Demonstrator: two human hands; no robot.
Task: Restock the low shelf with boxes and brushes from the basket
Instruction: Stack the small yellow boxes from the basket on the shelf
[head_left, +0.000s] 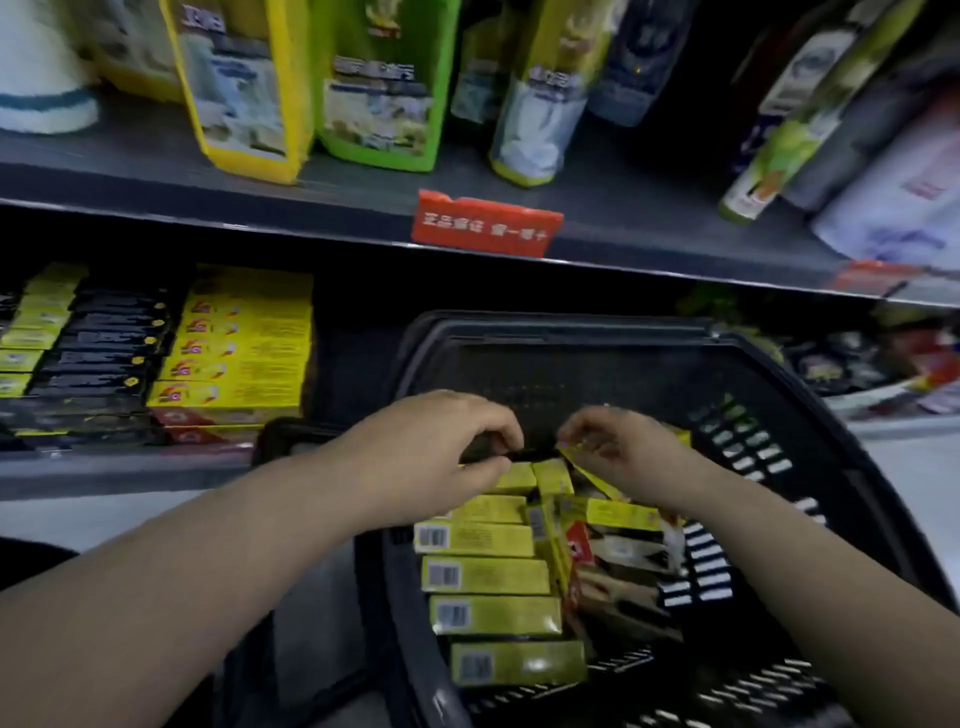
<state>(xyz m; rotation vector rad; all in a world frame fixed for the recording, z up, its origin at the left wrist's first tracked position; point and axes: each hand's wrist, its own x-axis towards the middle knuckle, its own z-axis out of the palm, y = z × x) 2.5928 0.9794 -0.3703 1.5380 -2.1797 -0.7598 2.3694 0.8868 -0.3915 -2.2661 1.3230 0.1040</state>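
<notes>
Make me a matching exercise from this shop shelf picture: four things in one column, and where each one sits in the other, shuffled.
Things
1. red paper price tag
2. green upright carton
3. yellow barcoded cardboard boxes
4. flat black boxes
Places
A. in the black plastic basket
B. stacked on the grey low shelf
C. on the front edge of the dark upper shelf
D. standing on the upper shelf
Pairs: 1-C, 2-D, 3-A, 4-B

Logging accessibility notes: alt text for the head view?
Two hands reach into a black basket of yellow boxes; the right hand pinches a yellow pack, what the left hand holds is unclear. The low shelf at left holds stacked boxes.
</notes>
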